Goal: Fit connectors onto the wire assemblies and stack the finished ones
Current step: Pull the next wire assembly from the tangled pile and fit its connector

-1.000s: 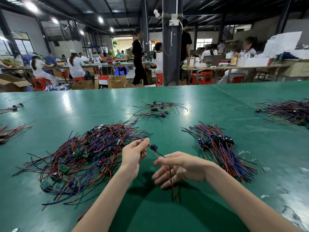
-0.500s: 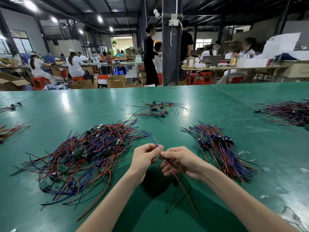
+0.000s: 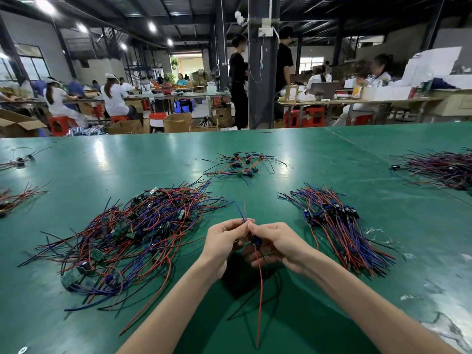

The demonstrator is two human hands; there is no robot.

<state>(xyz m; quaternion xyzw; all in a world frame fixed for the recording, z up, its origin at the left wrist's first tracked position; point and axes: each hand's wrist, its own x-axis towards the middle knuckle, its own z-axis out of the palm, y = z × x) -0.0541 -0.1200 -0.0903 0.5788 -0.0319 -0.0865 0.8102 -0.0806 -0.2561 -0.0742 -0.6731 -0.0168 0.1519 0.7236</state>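
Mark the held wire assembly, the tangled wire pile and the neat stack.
held wire assembly [image 3: 256, 240]: head view, on its blue connector.
tangled wire pile [image 3: 143, 233]: head view, middle of the heap.
neat stack [image 3: 332, 213]: head view, on its row of connectors.

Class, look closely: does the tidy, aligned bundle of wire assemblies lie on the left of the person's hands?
No, the tidy bundle lies right of the right hand; the tangled pile is on the left.

place: factory floor | evidence: workers at benches, cartons, wire piles

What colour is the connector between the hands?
Blue: the connector on the held wire assembly shows best in the head view.
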